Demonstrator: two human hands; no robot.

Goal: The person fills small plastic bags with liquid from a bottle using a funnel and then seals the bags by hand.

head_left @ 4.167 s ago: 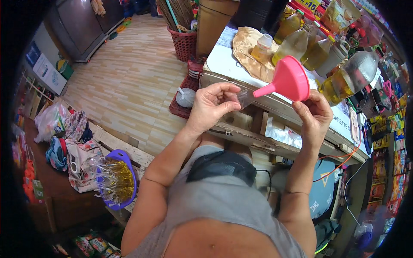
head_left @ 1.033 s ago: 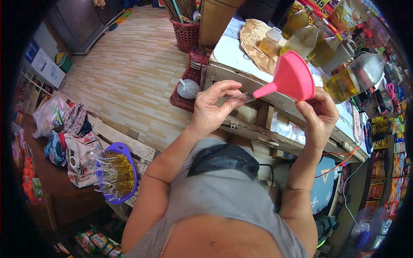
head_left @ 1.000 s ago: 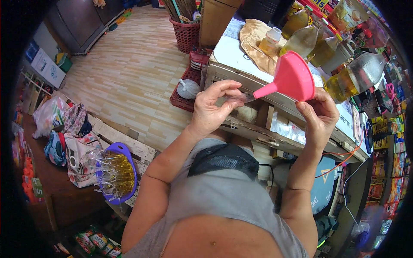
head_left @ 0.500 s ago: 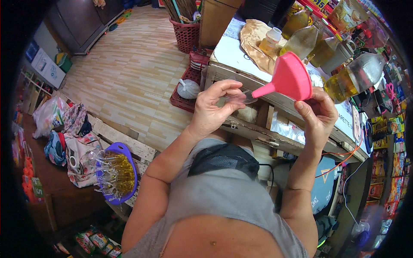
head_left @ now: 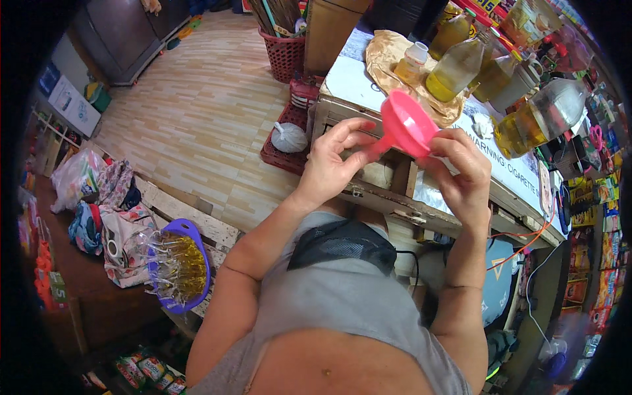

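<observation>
A pink funnel [head_left: 413,125] is tilted over the open drawer's edge, its wide mouth facing up and its spout angled down to the left. My right hand [head_left: 463,172] pinches the funnel's rim. Closed around the spout's end is my left hand [head_left: 332,161], with the small clear plastic bag seen in it before; the bag is now mostly hidden by the fingers. Beyond the funnel, a small bottle with yellow liquid [head_left: 409,64] and a larger glass bottle of yellow oil [head_left: 451,74] stand on brown paper [head_left: 382,49].
More oil bottles line the counter [head_left: 349,71], including a big one lying tilted [head_left: 540,122]. Below it is a wooden drawer [head_left: 388,204]. On a bench at left sits a purple basin [head_left: 203,263] of tied clear bags with yellow liquid. A red basket [head_left: 284,56] stands on the floor.
My right hand has brought the funnel left and slightly down, and its mouth has turned upward. The spout has come into my left hand's fingers, where the plastic bag was held.
</observation>
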